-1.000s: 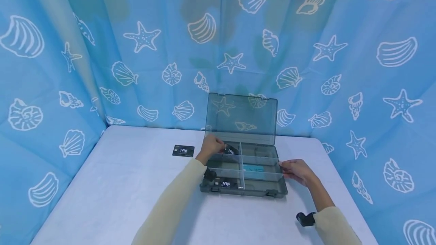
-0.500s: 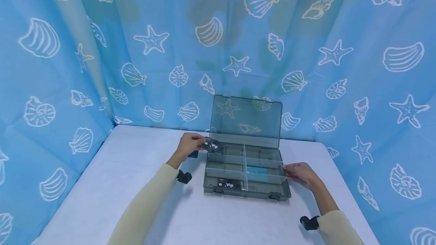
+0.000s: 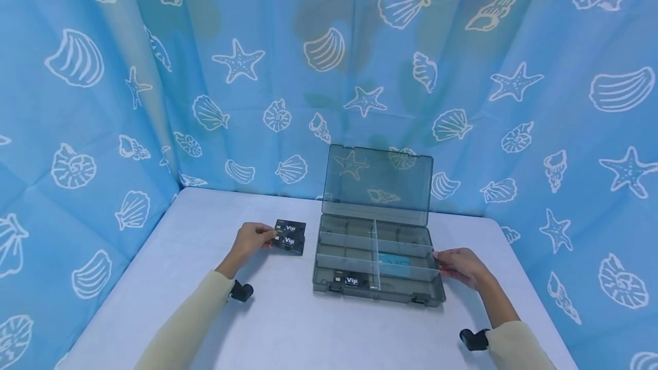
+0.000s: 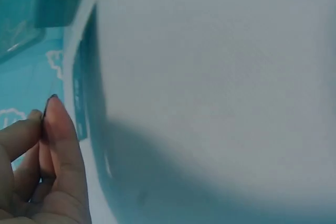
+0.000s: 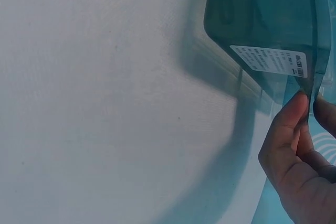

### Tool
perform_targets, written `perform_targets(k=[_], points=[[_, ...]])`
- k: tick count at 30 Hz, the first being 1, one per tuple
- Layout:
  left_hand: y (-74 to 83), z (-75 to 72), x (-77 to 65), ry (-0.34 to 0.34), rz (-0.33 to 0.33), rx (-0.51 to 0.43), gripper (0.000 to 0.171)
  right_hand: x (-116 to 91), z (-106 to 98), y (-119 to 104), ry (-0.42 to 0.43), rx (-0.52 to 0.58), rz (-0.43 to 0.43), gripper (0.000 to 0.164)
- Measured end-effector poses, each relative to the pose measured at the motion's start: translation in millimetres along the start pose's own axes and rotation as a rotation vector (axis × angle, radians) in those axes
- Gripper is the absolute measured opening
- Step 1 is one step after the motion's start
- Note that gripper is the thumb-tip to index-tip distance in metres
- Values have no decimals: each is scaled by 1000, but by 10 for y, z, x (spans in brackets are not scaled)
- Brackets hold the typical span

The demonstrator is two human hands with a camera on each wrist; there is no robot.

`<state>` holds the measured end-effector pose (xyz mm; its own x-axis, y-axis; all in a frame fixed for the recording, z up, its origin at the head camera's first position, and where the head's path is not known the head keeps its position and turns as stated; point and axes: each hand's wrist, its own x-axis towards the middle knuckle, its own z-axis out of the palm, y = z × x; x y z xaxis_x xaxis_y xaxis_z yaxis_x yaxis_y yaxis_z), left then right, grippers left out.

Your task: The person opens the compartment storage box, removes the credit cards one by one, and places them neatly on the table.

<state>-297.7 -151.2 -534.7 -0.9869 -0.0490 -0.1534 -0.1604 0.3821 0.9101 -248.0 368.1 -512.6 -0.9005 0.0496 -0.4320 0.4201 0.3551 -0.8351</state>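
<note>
A black rectangular "Vip" card (image 3: 293, 246) was pinched beside a matching card (image 3: 291, 226), left of an open, translucent grey plastic box (image 3: 346, 249).

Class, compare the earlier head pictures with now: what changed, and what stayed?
The left hand carried the held card leftward from the box to the table card, overlapping it in view, without letting go. The right hand still grips the box; the front-left card and teal item inside stayed put.

Smooth, see-through plastic box (image 3: 382, 296)
</note>
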Motion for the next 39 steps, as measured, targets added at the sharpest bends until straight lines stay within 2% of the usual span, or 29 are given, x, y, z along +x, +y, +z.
perform_targets(k=[7, 12, 15, 19, 24, 28, 33, 39], points=[[-52, -23, 5, 7, -32, 253, 18, 7, 7, 15, -11, 13, 3, 48], [13, -9, 43, 15, -93, 295, 24, -12, -11, 2, -17, 0, 2, 50], [62, 7, 67, 8, -108, 322, 24, -16, -24, -14, -16, -8, -1, 50], [135, 29, 90, 0, -119, 427, 24, -17, -18, -31, -14, -8, 5, 49], [241, 49, 123, -9, -154, 554, 45, -12, 2, -43, -8, -2, 13, 48], [316, 55, 139, -31, -170, 576, 57, -13, 6, -47, -10, -11, 3, 49], [378, 81, 145, -69, -178, 585, 55, -17, 10, -38, -7, -4, 8, 49], [418, 127, 110, -59, -159, 617, 54, -42, 14, -50, 0, -3, 14, 49]])
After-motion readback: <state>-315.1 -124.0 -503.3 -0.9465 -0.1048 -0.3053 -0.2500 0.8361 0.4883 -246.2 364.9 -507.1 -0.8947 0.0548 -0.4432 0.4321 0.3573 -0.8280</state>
